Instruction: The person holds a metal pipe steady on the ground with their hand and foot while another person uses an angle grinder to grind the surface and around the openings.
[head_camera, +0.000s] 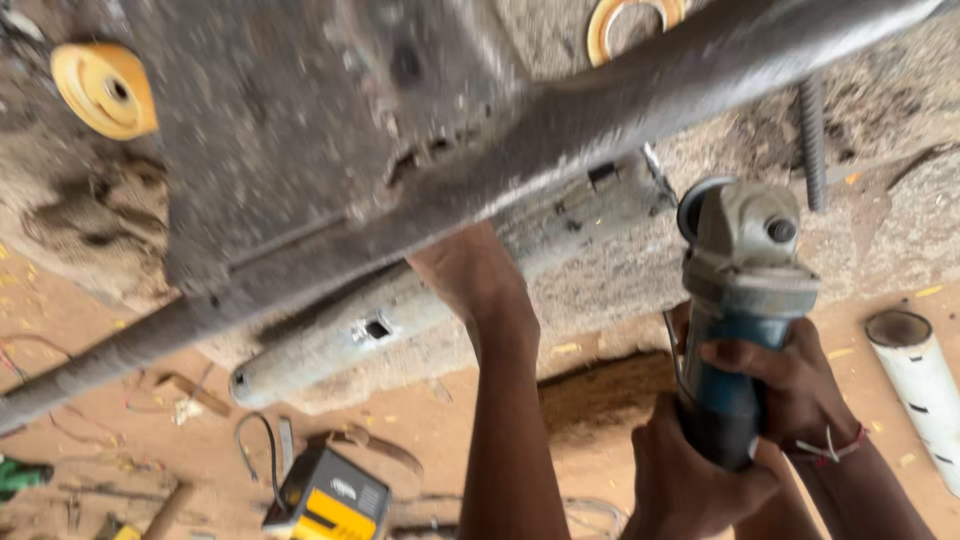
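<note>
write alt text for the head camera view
Two hands, an upper hand with a red thread wristband and a lower hand, grip a blue angle grinder beside a grey metal tube lying on rough stone. A third hand reaches to the tube; a yellow and black box sits on the reddish dirt floor below.

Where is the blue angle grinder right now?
In the head view, the blue angle grinder is right of centre, gripped by two hands from below, its head up beside the grey metal tube, left of the white pipe.
</note>
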